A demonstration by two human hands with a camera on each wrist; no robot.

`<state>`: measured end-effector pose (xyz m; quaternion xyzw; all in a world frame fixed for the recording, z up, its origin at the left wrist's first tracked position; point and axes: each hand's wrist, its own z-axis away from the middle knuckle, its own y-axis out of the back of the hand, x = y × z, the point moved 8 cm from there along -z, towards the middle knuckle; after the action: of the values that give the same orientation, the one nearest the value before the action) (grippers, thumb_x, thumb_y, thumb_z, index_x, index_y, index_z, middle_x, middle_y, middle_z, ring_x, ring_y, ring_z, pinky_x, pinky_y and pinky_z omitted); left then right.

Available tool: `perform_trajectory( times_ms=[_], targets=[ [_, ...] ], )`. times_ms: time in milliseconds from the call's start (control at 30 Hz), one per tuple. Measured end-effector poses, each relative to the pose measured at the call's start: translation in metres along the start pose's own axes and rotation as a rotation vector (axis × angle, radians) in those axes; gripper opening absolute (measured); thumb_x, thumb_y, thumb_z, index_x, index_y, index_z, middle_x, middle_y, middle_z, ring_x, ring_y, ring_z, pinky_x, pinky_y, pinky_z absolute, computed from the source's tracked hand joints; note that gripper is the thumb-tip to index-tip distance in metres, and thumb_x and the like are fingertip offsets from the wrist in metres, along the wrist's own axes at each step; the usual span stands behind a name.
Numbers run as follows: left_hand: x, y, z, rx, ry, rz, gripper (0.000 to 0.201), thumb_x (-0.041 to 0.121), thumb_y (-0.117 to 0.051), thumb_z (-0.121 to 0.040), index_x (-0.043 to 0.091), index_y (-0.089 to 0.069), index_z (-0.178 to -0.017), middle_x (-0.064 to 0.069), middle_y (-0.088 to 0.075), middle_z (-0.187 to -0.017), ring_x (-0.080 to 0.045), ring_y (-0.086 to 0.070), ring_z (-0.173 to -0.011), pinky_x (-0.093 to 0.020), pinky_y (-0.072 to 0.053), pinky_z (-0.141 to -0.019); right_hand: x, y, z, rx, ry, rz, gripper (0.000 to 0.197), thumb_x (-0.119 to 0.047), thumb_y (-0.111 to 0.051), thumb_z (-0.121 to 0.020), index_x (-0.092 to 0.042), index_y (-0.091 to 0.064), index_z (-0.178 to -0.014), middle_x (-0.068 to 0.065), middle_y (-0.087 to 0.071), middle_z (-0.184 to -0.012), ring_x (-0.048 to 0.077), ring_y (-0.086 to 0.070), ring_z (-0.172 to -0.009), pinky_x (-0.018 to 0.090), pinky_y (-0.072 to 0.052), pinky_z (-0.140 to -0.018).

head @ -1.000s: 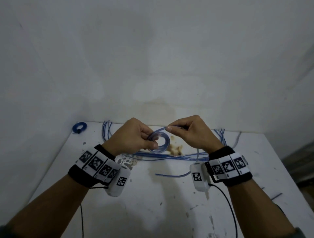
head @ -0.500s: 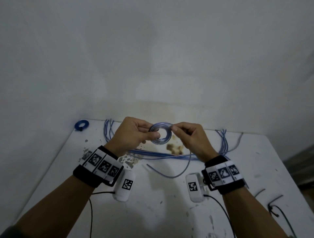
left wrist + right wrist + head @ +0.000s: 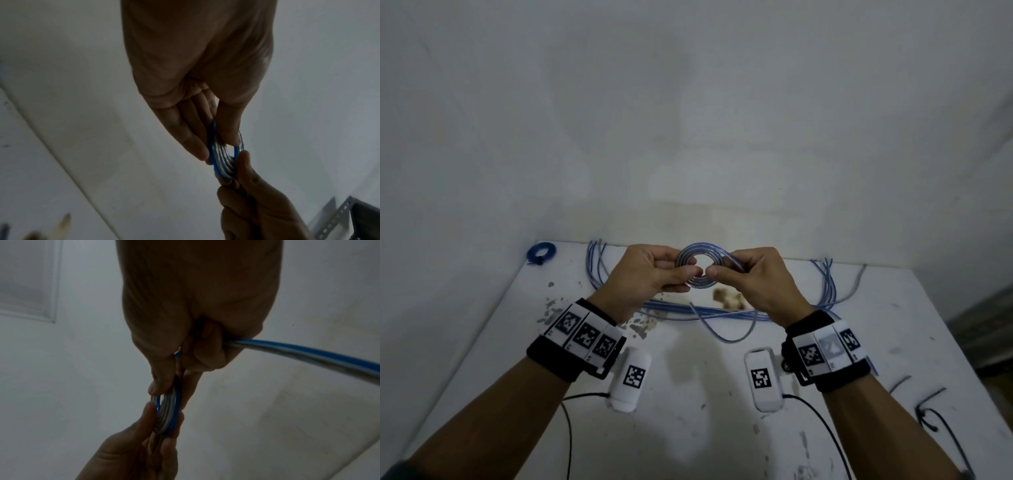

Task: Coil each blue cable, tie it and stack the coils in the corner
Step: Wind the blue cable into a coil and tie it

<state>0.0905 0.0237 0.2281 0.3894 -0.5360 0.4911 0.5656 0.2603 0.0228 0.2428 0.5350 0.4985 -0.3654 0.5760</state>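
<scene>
Above the middle of the white table, a small blue cable coil held up between both hands. Left hand pinching its left side, thumb against fingertips; right hand pinching the right side, loose tail sagging toward the table, seemingly from that fist. Behind, uncoiled blue cables by the wall. Far left corner: one tied coil.
</scene>
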Motion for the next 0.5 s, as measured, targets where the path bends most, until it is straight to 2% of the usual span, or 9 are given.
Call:
perform_trajectory(
  times_ms=[67, 133, 167, 233, 300, 400, 500],
  targets=[
    [0.006, 0.000, 0.000, -0.040, -0.028, -0.074, 0.033, 0.013, -0.077, -0.072, -0.001, -0.072, -0.102, -0.021, -0.075, -0.092, -0.026, -0.072, -0.081, -0.029, -0.060, -0.072, -0.001, -0.001, 0.001, 0.001, 0.008, 0.028, 0.025, -0.024, -0.081, -0.080, 0.000, -0.074, -0.081, 0.036, -0.062, -0.081, 0.020, -0.052, -0.068, 0.039, -0.043, -0.063],
    [0.017, 0.000, 0.000, -0.079, -0.082, -0.177, 0.028, 0.013, -0.074, -0.079, 0.000, -0.073, -0.105, -0.017, -0.076, -0.091, -0.026, -0.073, -0.081, -0.029, -0.060, -0.072, -0.005, -0.003, 0.000, -0.039, 0.009, 0.098, 0.022, -0.022, -0.081, -0.080, -0.001, -0.076, -0.083, 0.029, -0.066, -0.075, 0.015, -0.052, -0.064, 0.031, -0.041, -0.060],
    [0.024, -0.001, -0.001, -0.087, -0.119, -0.242, 0.024, 0.014, -0.072, -0.082, 0.003, -0.074, -0.103, -0.013, -0.076, -0.089, -0.024, -0.074, -0.080, -0.028, -0.059, -0.071, -0.007, -0.005, 0.000, -0.071, 0.005, 0.134, 0.019, -0.021, -0.081, -0.080, -0.003, -0.077, -0.083, 0.021, -0.065, -0.066, 0.011, -0.049, -0.060, 0.027, -0.039, -0.057],
    [0.037, -0.004, -0.002, -0.094, -0.193, -0.361, 0.013, 0.013, -0.070, -0.087, 0.006, -0.077, -0.095, -0.007, -0.077, -0.083, -0.020, -0.074, -0.076, -0.024, -0.057, -0.068, -0.012, -0.007, -0.001, -0.130, 0.008, 0.193, 0.016, -0.019, -0.082, -0.080, -0.004, -0.077, -0.078, 0.003, -0.052, -0.054, 0.007, -0.039, -0.051, 0.021, -0.032, -0.051],
    [0.043, -0.006, -0.004, -0.088, -0.239, -0.382, 0.011, 0.013, -0.069, -0.089, 0.006, -0.078, -0.089, -0.007, -0.076, -0.077, -0.019, -0.072, -0.070, -0.023, -0.054, -0.064, -0.018, -0.005, -0.003, -0.141, 0.021, 0.213, 0.016, -0.021, -0.082, -0.079, -0.006, -0.077, -0.078, 0.004, -0.051, -0.055, 0.009, -0.037, -0.051, 0.024, -0.032, -0.051],
    [0.037, -0.002, -0.004, -0.006, -0.251, -0.191, 0.015, 0.018, -0.068, -0.086, 0.006, -0.076, -0.084, -0.011, -0.075, -0.076, -0.023, -0.070, -0.069, -0.034, -0.056, -0.066, -0.026, 0.005, -0.008, -0.059, 0.051, 0.153, 0.010, -0.020, -0.081, -0.080, -0.011, -0.078, -0.080, 0.015, -0.065, -0.064, 0.014, -0.050, -0.059, 0.032, -0.039, -0.058],
    [0.013, -0.004, 0.002, 0.126, -0.197, 0.136, 0.021, 0.026, -0.066, -0.080, 0.009, -0.077, -0.085, -0.013, -0.075, -0.081, -0.025, -0.071, -0.075, -0.037, -0.058, -0.073, -0.032, 0.009, -0.009, 0.066, 0.111, 0.067, 0.006, -0.016, -0.079, -0.083, -0.011, -0.077, -0.083, 0.009, -0.073, -0.074, 0.013, -0.062, -0.065, 0.033, -0.049, -0.063]
  ],
)
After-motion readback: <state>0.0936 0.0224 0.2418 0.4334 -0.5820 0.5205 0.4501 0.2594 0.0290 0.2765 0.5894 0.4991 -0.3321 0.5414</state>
